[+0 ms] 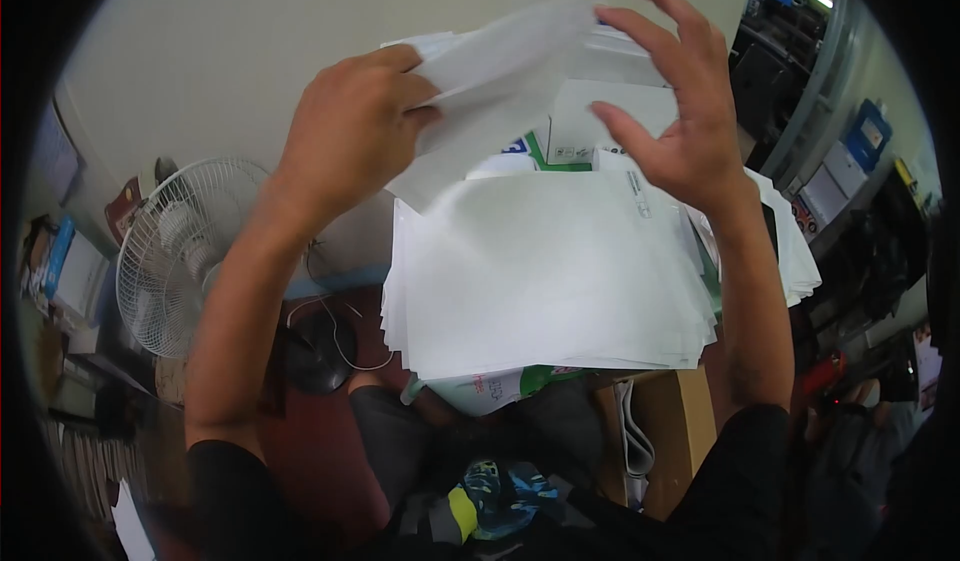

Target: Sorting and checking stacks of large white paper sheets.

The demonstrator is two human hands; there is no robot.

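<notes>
A wide stack of white paper sheets [540, 276] lies in front of me, its edges uneven. Above its far left part, my left hand [360, 122] grips a blurred white sheet of paper [495, 73] by its left edge, thumb and fingers closed on it. The sheet slants up to the right. My right hand [675, 103] is raised at the far right of the stack, fingers and thumb spread, with nothing held between them. Behind the stack, partly hidden by the hands and sheet, stands a white box [611, 107].
A white fan [184, 253] stands at the left by the wall. More papers [799, 249] lie right of the stack. Below it is an open cardboard box [679, 430] with rolled paper inside. Patterned gloves [499, 497] rest at my lap. Another person [862, 441] is at the far right.
</notes>
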